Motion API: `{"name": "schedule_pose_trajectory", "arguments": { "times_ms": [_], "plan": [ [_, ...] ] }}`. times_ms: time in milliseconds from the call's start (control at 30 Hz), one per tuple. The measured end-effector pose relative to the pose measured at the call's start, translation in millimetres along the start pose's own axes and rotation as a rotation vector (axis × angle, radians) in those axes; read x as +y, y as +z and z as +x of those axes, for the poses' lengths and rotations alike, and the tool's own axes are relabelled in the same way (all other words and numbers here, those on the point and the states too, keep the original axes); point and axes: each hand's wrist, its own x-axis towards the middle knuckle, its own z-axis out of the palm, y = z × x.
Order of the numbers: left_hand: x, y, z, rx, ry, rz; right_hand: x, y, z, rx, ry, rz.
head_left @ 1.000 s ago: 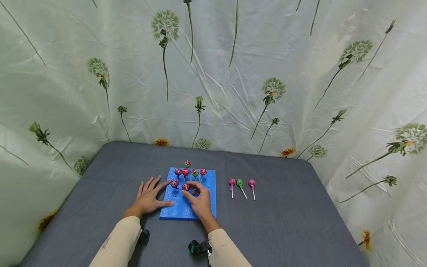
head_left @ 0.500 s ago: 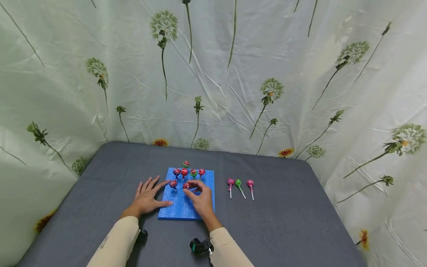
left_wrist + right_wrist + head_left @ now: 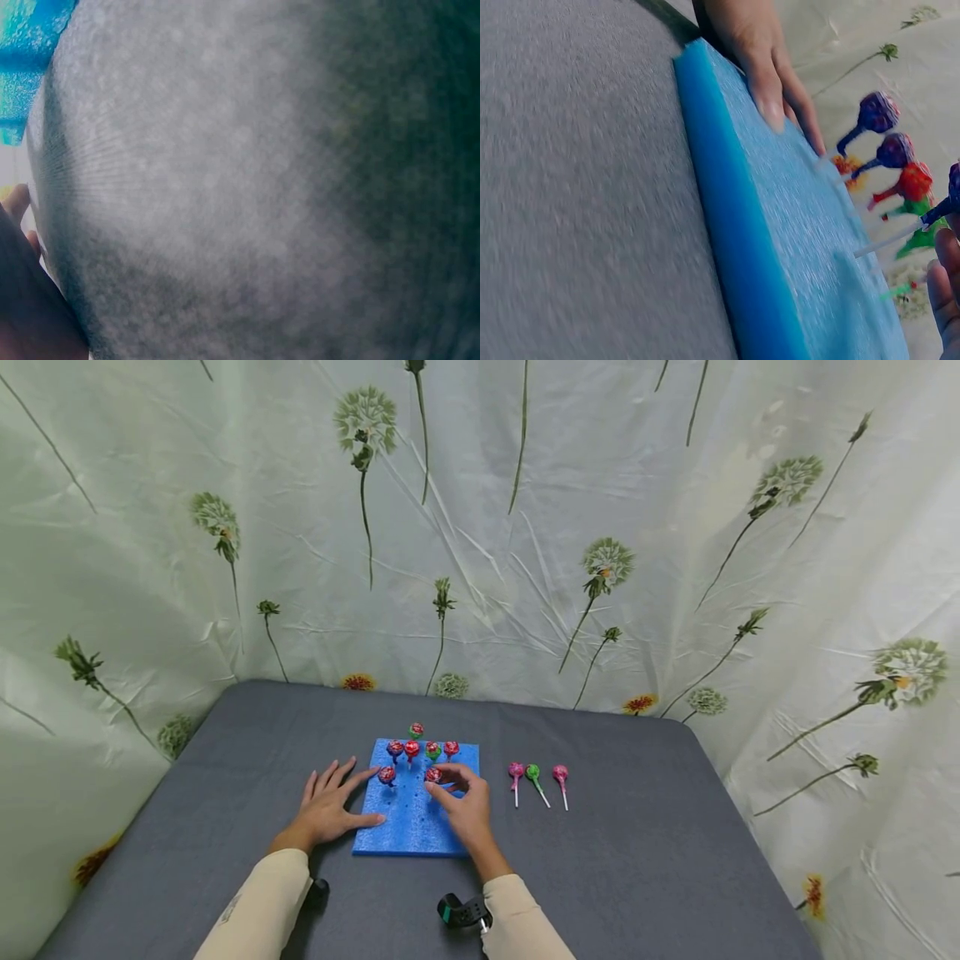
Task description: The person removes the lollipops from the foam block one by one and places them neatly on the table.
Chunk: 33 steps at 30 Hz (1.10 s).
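Note:
My right hand pinches the wrapped head of a dark-blue and red lollipop above the blue foam board. In the right wrist view its white stick slants down, with the lower end right at the board's surface. My left hand lies with fingers spread at the board's left edge, thumb and index finger touching it. Close by its index fingertip stands another dark-blue lollipop. Behind it, a row of lollipops in blue, red and green wrappers stands upright in the board.
To the right of the board, two pink lollipops and a green lollipop lie on the grey tablecloth. One more red and green lollipop stands at the board's far edge. A flower-print curtain hangs behind the table.
My right hand has shifted to the right over the board, carrying the dark-blue lollipop with it. The left hand has stayed in place at the board's edge.

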Motion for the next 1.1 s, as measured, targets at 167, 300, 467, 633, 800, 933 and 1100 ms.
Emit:
{"name": "schedule_pose_trajectory", "arguments": {
  "times_ms": [167, 300, 467, 633, 800, 933, 1100],
  "plan": [
    [-0.6, 0.7, 0.0, 0.004, 0.009, -0.005, 3, -13, 0.3, 0.036, 0.008, -0.016],
    [-0.3, 0.4, 0.2, 0.009, 0.015, -0.004, 2, -25, 0.0, 0.056, 0.031, -0.024],
    [-0.2, 0.0, -0.5, 0.011, 0.015, -0.006, 4, -37, 0.9, 0.067, 0.047, -0.028],
    [0.2, -0.8, -1.5, 0.012, 0.016, -0.007, 10, -50, 0.3, 0.081, 0.053, -0.031],
    [-0.4, -0.8, -1.3, 0.01, 0.016, -0.002, 15, -63, -0.2, 0.09, 0.06, -0.023],
    [-1.4, 0.2, -0.4, 0.007, 0.022, -0.004, 16, -75, -0.9, 0.087, 0.053, -0.044],
    [-1.8, 0.8, 0.8, 0.001, 0.028, -0.02, 18, -91, -1.9, 0.1, 0.052, -0.084]
  ]
}}
